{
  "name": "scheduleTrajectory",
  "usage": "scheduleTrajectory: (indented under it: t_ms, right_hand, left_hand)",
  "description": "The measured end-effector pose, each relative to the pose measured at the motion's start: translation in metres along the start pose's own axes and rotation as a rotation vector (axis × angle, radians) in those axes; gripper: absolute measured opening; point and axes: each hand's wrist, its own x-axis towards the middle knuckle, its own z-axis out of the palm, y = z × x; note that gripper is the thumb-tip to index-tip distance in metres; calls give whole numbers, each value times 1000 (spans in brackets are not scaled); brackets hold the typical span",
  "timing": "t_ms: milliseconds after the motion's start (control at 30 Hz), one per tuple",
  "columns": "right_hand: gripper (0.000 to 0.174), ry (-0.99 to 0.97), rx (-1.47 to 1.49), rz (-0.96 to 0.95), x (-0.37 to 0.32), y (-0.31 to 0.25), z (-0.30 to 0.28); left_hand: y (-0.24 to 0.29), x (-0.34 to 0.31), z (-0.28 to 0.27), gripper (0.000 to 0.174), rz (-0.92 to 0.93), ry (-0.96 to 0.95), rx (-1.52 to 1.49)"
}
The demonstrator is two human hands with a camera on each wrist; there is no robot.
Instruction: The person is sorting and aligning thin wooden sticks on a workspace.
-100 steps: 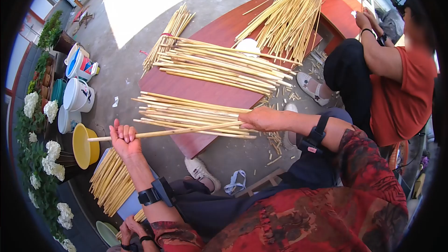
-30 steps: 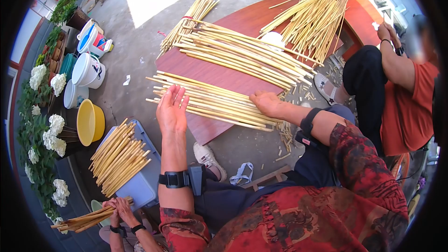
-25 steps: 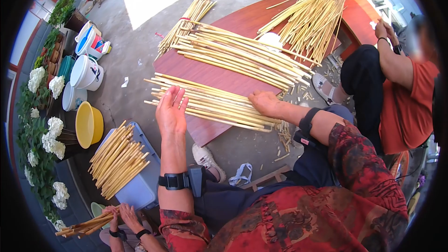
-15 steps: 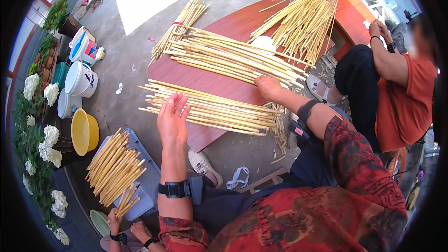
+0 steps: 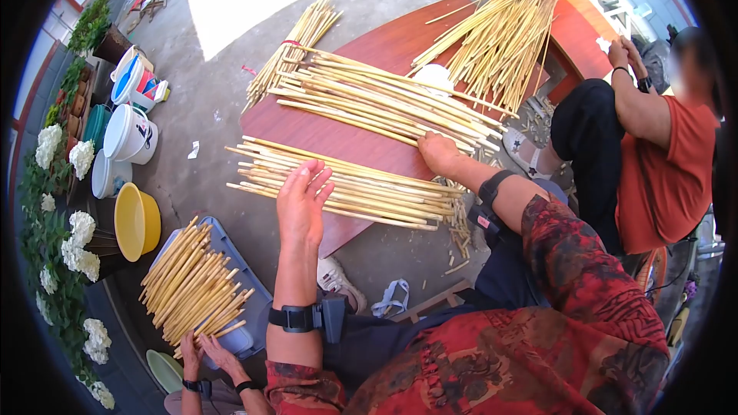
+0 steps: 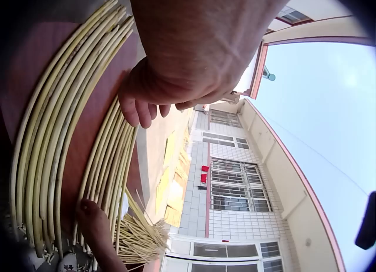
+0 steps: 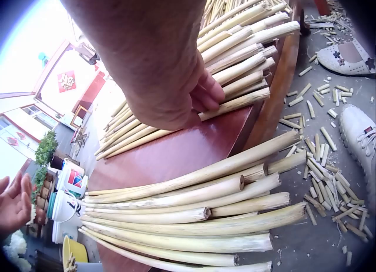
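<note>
On a red-brown table (image 5: 323, 134) lie two piles of long pale sticks. My left hand (image 5: 304, 200) hovers with straight, spread fingers over the left part of the near pile (image 5: 369, 184) and holds nothing. In the left wrist view the left hand (image 6: 147, 101) hangs loosely above the sticks. My right hand (image 5: 438, 152) reaches the right end of the far pile (image 5: 384, 100). In the right wrist view the right hand (image 7: 170, 90) curls its fingers on the nearest stick (image 7: 241, 101) of that pile, with the near pile (image 7: 194, 213) below it.
A third heap of thin sticks (image 5: 500, 31) fans out at the table's far end. A blue crate (image 5: 231, 242) left of my knees carries more sticks, with another person's hands (image 5: 207, 357) by it. A yellow basin (image 5: 137, 221) and white buckets (image 5: 127, 138) stand left. A person in orange (image 5: 661, 161) sits right. Offcuts (image 5: 461, 227) litter the ground.
The single stick that both hands held is gone from them. My right hand has moved from the near pile's end up to the far pile. My left hand shifted slightly right.
</note>
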Motion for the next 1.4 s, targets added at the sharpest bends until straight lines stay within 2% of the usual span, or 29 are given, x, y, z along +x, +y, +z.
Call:
scheduleTrajectory:
  t_ms: [33,67,233,333,433,467,567,633,833,900,1100,1233,1333,1400]
  right_hand:
    - [18,19,8,-3,0,1,2]
    - [17,-54,15,-14,2,2,2]
    - [17,-17,-61,-49,-3,-1,15]
    - [21,-135,-8,-3,-2,0,11]
    - [21,-108,63,2,-2,-2,0]
    - [19,-121,183,90,1,-2,-2]
    - [19,6,206,157,0,3,-7]
    - [19,11,212,167,-3,6,-11]
    - [19,-8,229,102,-2,10,-5]
    - [18,46,265,14,-2,4,-8]
    - [21,36,405,16,-12,-13,-34]
    - [25,74,580,-181,-26,-39,-44]
    - [26,-5,629,-281,-48,-65,-62]
    - [26,-8,653,-257,-56,-77,-63]
  left_hand:
    - [-1,0,1,26,-4,-8,-2]
    - [-1,-1,1,25,-3,-18,0]
    - [-2,0,0,24,-9,-47,10]
    - [-7,3,0,23,-32,-49,26]
    - [-11,3,3,23,-33,-24,55]
    - [-12,3,4,23,-37,-21,61]
    - [-17,6,6,23,-50,-25,77]
    - [-17,5,8,23,-49,-29,92]
    - [-24,6,10,24,-91,-51,121]
    - [-27,8,9,25,-97,-49,112]
    - [-35,15,6,29,-126,-32,51]
    - [-46,17,19,36,-157,-63,-39]
    - [-53,21,33,34,-117,-71,-79]
    - [-52,19,45,26,-64,-36,-164]
